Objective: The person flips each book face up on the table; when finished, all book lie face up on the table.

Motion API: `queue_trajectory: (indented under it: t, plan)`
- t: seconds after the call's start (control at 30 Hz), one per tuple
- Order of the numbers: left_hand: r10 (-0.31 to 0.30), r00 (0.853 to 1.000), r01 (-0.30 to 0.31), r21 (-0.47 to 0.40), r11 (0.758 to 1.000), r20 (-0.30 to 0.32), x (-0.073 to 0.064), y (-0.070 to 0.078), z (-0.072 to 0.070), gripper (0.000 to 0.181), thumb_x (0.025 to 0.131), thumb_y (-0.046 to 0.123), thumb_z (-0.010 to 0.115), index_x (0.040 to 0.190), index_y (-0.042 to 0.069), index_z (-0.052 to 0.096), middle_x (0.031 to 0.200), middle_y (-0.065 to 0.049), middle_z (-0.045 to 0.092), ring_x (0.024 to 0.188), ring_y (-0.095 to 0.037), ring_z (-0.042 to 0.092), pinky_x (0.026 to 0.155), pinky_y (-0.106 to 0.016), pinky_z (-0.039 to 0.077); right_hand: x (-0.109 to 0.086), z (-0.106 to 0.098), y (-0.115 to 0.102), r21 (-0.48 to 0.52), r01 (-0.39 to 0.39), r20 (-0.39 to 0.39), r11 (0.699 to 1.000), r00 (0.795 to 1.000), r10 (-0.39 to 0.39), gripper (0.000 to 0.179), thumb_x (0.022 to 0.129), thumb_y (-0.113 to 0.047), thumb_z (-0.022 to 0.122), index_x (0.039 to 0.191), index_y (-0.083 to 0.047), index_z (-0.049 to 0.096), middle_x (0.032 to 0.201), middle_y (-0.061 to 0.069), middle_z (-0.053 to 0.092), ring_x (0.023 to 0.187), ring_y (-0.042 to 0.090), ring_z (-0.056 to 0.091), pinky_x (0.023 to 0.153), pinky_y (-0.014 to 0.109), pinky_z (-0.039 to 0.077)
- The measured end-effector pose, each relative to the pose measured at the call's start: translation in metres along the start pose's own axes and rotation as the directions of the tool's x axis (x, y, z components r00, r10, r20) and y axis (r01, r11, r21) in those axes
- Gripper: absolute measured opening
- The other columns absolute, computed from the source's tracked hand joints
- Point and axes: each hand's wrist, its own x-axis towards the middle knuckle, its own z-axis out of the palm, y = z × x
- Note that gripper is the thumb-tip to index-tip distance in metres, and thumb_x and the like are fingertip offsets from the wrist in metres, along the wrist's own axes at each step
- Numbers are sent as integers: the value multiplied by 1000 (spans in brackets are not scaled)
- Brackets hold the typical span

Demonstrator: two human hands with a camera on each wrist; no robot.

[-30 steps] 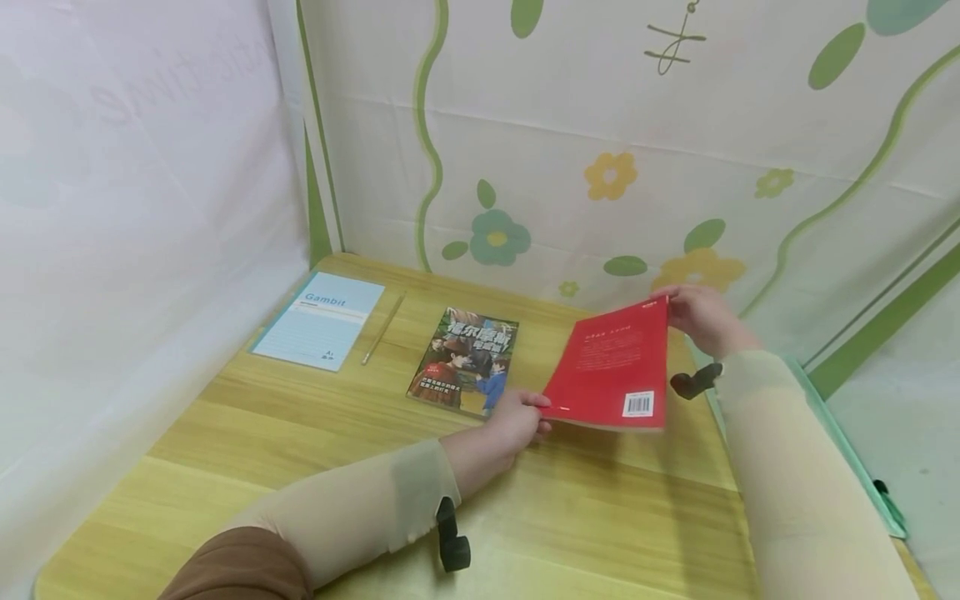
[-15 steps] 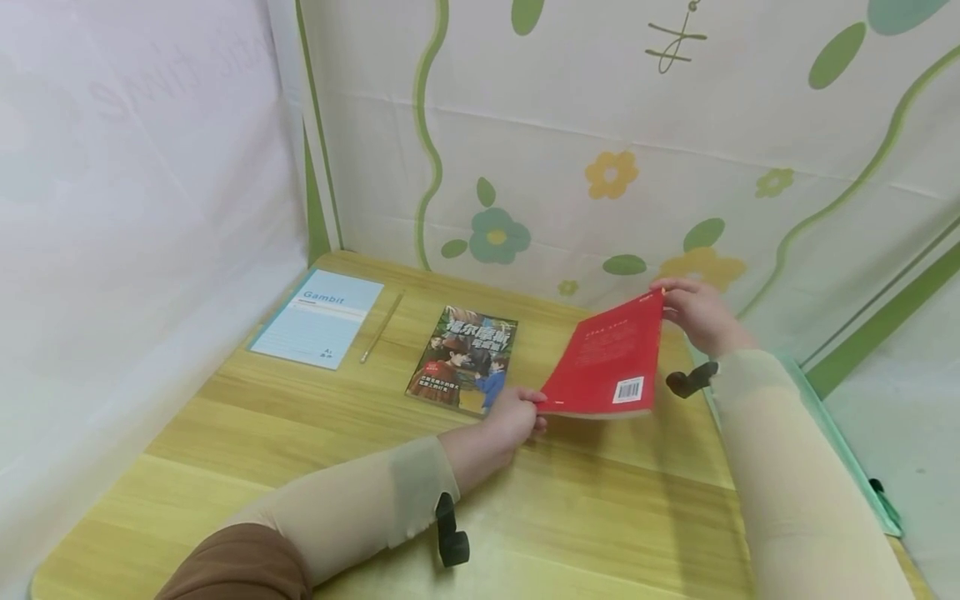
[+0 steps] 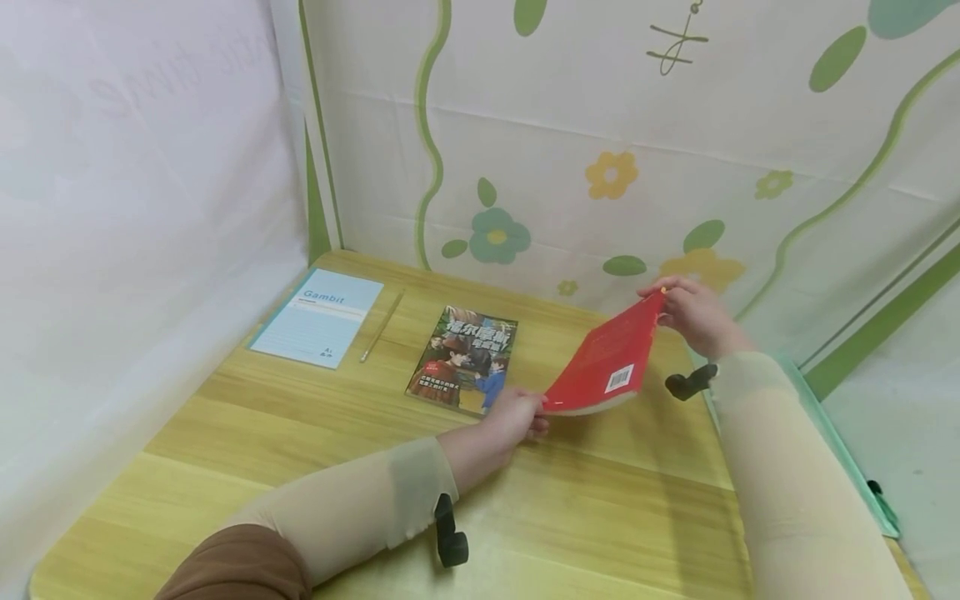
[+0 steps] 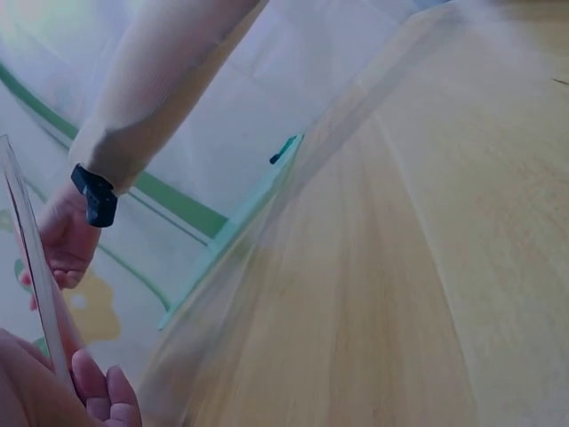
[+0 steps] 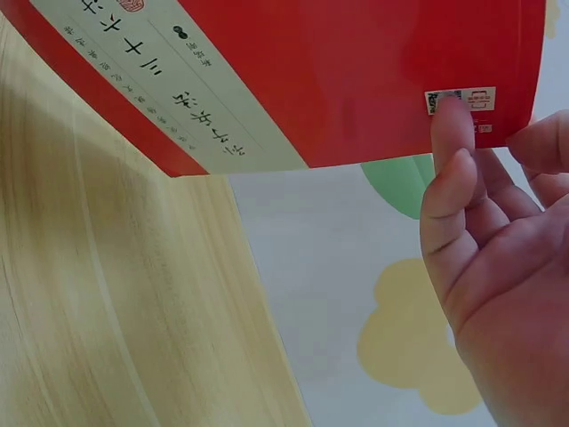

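Pinching near-left corner of red book (image 3: pixel 600 357) with left hand (image 3: pixel 510 421), just right of illustrated book (image 3: pixel 461 358), and gripping far-right corner with right hand (image 3: pixel 696 317), holding it tilted above surface (image 3: pixel 585 517) between the two; probably best to turn both wrists together, slowly, to avoid bending pages. Can't fully see illustrated book's near-right corner behind left hand, nor red book except edge-on in left wrist view; front cover cropped beyond right hand in right wrist view.
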Motion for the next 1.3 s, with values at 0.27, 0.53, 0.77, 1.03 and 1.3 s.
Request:
queue_trajectory:
  t: [0.27,0.53,0.77,1.03,1.3]
  plan:
    - [-5,999,3,43,999,42,3,0,-2,41,74,-14,55,114,-6,62,105,-17,63,72,-24,63,72,-38,59,1,1,2,124,7,-25,992,1000,-4,23,105,-6,42,116,15,47,103,2,69,83,18,67,74,28,59]
    - [28,999,-32,100,994,44,3,-1,-2,36,77,-14,65,111,-4,64,105,-13,62,80,-30,66,72,-38,59,0,1,2,156,16,-34,988,999,-11,19,104,-3,40,111,10,52,99,2,69,81,17,66,73,29,59]
    - [66,997,-69,99,993,37,1,-1,-1,28,79,-12,66,106,-3,65,99,-11,64,81,-26,66,73,-37,59,1,-2,5,172,17,-39,985,999,-10,18,104,-3,39,109,7,53,100,4,68,83,17,67,73,29,59]
    - [74,996,-76,37,996,43,-3,-1,-1,26,82,-12,66,106,-4,64,93,-14,67,87,-36,68,76,-43,60,0,-5,7,242,32,-7,970,999,-31,18,104,-1,38,106,3,56,98,3,69,84,17,67,74,28,59]
    - [87,994,-90,48,995,64,-5,-2,-1,23,85,-8,67,107,-5,64,97,-23,70,89,-36,69,76,-43,60,0,-2,8,270,36,-26,962,999,-30,21,104,1,38,103,-1,58,94,4,68,85,17,67,78,30,59]
